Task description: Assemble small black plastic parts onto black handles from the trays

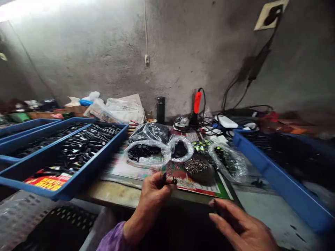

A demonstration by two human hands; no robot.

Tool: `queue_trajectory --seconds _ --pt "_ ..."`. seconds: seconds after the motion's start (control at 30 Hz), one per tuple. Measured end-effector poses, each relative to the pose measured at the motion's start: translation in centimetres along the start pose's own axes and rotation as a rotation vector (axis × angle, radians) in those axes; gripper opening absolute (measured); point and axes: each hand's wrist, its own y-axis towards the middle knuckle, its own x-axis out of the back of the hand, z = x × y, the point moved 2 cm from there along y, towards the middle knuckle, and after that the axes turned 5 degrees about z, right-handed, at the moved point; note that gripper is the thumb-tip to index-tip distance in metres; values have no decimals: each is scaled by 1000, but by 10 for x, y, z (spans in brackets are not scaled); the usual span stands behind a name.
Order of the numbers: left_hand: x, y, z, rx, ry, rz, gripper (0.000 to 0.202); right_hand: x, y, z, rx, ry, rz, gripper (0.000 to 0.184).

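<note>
Centrally, the left hand [153,198] grips a small black part [169,180] between thumb and fingers, just above the wooden bench edge [117,194]. The right hand [242,223] is half curled nearby; whether it holds anything cannot be told. Beyond them, clear plastic bags [148,155] of black parts lie on a printed sheet [193,184], between the left blue tray [104,153] and the right blue tray [272,174].

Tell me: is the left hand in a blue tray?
No, the left hand holds a small black part at the table edge.
</note>
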Motion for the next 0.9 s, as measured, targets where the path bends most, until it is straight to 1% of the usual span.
queue_trajectory --seconds 0.03,0.07,0.13,0.23,0.37,0.47,0.57,0.63,0.7,0.83,0.9 --pt "-2 -7 2 26 -12 16 25 -7 2 12 -11 18 62 34" --pt "-4 -13 3 51 -20 33 25 -13 4 23 20 48 62 30" --pt "-8 -24 8 92 -28 65 26 -24 7 42 50 117 115 26" --pt "-14 -36 13 145 -28 98 26 -34 8 55 57 185 183 22" --pt "-19 -46 15 201 -14 121 29 -40 3 56 2 245 300 19" --pt "-18 -51 13 147 19 123 27 -42 0 55 -44 264 369 22" --pt "-16 -54 14 64 65 152 22 -43 -3 56 -79 273 394 23" --pt "-13 -55 16 49 66 176 24 -43 -5 57 -93 295 400 25" --pt "-12 -56 19 59 57 179 23 -44 -7 57 -98 335 417 25" --pt "-10 -59 22 110 33 170 15 -45 -12 52 -145 409 503 22" --pt "-9 -61 22 130 15 153 14 -46 -14 49 -160 424 519 20"
